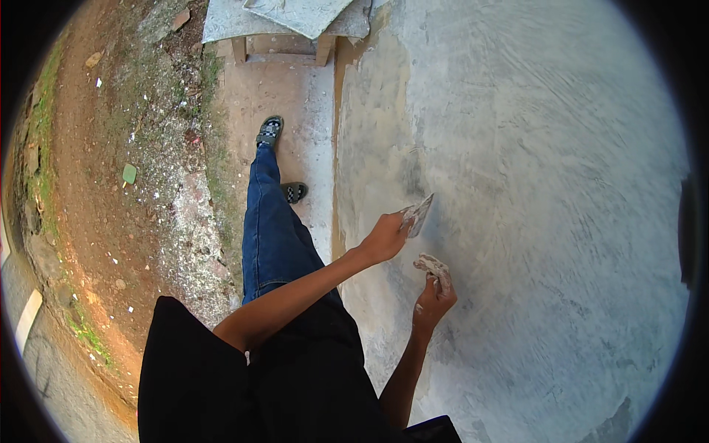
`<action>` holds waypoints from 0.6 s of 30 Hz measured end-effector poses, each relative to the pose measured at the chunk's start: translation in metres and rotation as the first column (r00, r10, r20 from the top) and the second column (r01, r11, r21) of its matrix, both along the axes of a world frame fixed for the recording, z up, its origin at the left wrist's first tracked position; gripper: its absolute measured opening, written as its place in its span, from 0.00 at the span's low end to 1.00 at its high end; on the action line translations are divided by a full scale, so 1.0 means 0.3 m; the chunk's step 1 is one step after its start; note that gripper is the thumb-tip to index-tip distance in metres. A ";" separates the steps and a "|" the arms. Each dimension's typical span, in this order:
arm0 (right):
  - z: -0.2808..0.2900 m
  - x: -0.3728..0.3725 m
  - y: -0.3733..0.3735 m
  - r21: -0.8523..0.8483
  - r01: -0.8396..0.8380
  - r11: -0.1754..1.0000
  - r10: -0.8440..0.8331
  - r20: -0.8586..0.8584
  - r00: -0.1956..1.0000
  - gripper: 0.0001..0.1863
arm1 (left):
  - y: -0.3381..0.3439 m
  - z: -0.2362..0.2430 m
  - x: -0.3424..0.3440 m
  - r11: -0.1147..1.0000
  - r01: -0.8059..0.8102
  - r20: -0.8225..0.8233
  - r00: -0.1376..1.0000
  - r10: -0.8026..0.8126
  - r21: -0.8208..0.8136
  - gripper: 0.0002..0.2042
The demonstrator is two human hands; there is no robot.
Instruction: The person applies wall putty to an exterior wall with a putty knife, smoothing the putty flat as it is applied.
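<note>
Your left grip (385,238) is closed around a scraper (419,216), whose flat, pale-smeared blade juts out ahead of it and to its right; the handle is hidden inside your fingers. The blade lies in front of the grey, streaky wall (546,207), but whether its edge touches the surface I cannot tell.

Your right grip (436,301), behind the left one and to its right, is bent at the fingers, with whitish paste (436,269) at its front end. Whether those are coated fingers or something pinched between them, I cannot tell. The two grips are near each other but apart, and the wall spreads out to the right of both.

To the left of your left grip are your blue jeans (269,221), and farther ahead on that side your two checked sandals (270,130) stand on a pale walkway (295,88). Well ahead of both grips is a white-smeared tabletop (221,23) on wooden legs, with a pale sheet (306,13) lying on it. Far to the left of your grips, a small green piece (129,174) lies on the brown ground (103,214).
</note>
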State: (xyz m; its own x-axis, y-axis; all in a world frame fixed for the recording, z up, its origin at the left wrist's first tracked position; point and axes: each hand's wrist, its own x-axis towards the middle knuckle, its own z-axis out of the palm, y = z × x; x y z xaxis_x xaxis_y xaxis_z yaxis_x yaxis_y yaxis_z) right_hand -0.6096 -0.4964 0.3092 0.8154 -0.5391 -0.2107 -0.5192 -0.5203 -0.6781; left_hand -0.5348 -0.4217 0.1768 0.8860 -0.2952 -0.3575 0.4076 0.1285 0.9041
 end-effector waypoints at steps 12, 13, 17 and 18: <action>0.011 0.051 0.021 -0.066 -0.090 0.994 0.090 -0.012 0.996 0.13 | -0.188 -0.406 0.248 0.943 -0.111 -0.086 0.986 0.145 0.313 0.13; 0.019 0.041 0.022 -0.055 -0.057 0.997 0.056 -0.029 0.998 0.13 | -0.207 -0.290 0.229 0.955 -0.099 -0.074 0.989 0.124 0.281 0.12; 0.027 0.057 0.020 -0.001 -0.054 0.999 0.054 0.035 0.998 0.13 | -0.110 0.070 0.138 0.992 -0.024 -0.053 0.998 0.030 0.123 0.12; 0.027 0.066 0.016 0.021 -0.065 0.998 0.064 0.045 0.997 0.13 | -0.058 0.086 0.110 0.996 -0.027 0.003 1.000 0.027 0.083 0.12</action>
